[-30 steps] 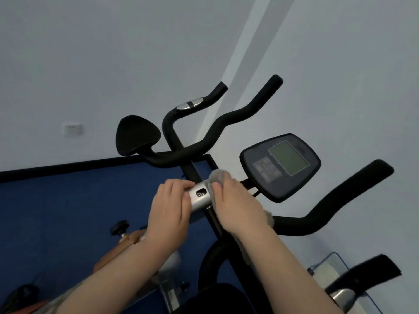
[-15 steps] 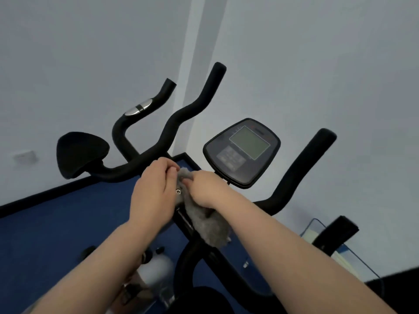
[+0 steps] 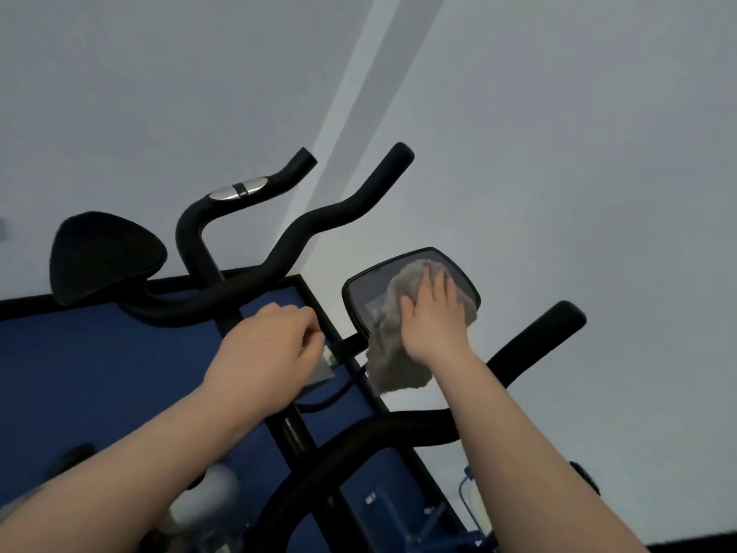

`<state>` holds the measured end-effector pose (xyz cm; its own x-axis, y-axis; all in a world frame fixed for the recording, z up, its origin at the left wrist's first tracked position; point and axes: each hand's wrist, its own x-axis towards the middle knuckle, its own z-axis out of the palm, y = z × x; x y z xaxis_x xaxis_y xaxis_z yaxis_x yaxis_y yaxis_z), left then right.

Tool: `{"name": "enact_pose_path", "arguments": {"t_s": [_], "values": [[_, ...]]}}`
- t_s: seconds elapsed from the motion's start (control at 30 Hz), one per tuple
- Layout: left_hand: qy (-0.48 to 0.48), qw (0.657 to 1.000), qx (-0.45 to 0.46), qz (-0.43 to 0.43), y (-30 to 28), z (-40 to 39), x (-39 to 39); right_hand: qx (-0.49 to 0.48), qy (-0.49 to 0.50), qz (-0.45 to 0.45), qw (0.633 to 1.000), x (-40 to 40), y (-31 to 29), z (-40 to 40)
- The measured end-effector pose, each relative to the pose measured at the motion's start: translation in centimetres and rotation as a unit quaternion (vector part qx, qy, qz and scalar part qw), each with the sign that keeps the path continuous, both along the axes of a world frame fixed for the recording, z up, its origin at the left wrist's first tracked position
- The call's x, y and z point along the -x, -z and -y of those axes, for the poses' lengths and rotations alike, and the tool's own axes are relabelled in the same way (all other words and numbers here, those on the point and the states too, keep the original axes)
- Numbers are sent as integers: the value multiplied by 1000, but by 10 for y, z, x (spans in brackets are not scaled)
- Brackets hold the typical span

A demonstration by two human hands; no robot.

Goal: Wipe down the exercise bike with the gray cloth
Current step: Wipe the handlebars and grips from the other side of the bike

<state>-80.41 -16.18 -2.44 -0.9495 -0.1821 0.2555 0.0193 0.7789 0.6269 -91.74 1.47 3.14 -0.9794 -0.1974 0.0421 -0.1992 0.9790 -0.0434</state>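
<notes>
Head view: right hand [image 3: 432,313] flat, fingers straight, pressing gray cloth [image 3: 393,345] onto exercise bike's console [image 3: 361,297]; cloth's lower part hangs below the console. Left hand [image 3: 265,345] curled over silver stem bracket [image 3: 325,371], grip unclear. Black handlebars [image 3: 319,225] beyond.

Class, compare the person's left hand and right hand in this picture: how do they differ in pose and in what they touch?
The right hand lies flat, fingers straight, pressing the gray cloth on the console screen; the left hand has curled fingers at the silver bracket on the stem and touches no cloth. The right hand reaches higher and further forward than the left hand. Both are bare and on the bike.
</notes>
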Motion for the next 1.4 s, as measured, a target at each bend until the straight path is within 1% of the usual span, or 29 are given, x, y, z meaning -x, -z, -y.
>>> {"name": "enact_pose_path", "arguments": {"t_s": [0.03,0.07,0.1,0.27,0.33,0.4,0.47,0.5,0.57,0.63,0.7,0.8,0.87,0.93,1.0,1.03,1.1,1.2,1.27,1.3,1.4], "values": [[4,1000,4,4,0,0,0,-60,-5,21,998,7,10,0],[8,1000,6,4,-1,0,0,-94,-11,30,995,13,19,-1],[9,1000,8,2,-1,0,0,-106,-20,27,994,19,26,1],[2,1000,17,0,0,-1,2,-92,-87,-85,988,50,40,18],[0,1000,-12,-1,0,0,1,-102,-110,-108,983,51,42,21],[-1,999,-47,-1,-1,2,0,-128,-172,-89,973,47,43,12],[4,998,-59,0,-1,4,-1,-157,-231,-48,959,46,37,-5],[5,998,-62,-2,0,5,-1,-168,-244,-34,955,49,33,-13],[9,998,-59,-9,0,5,-2,-172,-216,-32,961,57,27,-18],[6,999,-29,-16,1,2,-1,-134,-137,-64,979,62,27,-8],[-3,1000,-4,-31,2,-1,-1,-97,-57,-105,988,60,33,12],[-5,999,-25,-39,3,0,-2,-70,2,-106,992,45,45,31],[-1,999,-33,-31,2,1,-4,-62,31,-97,993,36,54,26],[1,999,-24,-30,2,2,-4,-39,110,-97,988,36,55,16],[3,999,-12,-34,3,1,-3,-11,200,-106,974,40,50,14],[1,999,-8,-36,3,0,-2,-4,219,-116,969,44,47,16],[-5,999,-3,-34,3,0,-1,-11,197,-133,971,52,42,26],[-3,999,-19,-29,4,0,-2,-53,87,-120,988,46,41,30],[-4,999,-32,-31,3,0,-4,-67,43,-119,990,35,51,20],[-5,999,-31,-32,2,0,-4,-62,57,-116,990,31,54,17],[2,999,-26,-25,3,1,-3,-16,192,-88,977,32,50,9]]}}
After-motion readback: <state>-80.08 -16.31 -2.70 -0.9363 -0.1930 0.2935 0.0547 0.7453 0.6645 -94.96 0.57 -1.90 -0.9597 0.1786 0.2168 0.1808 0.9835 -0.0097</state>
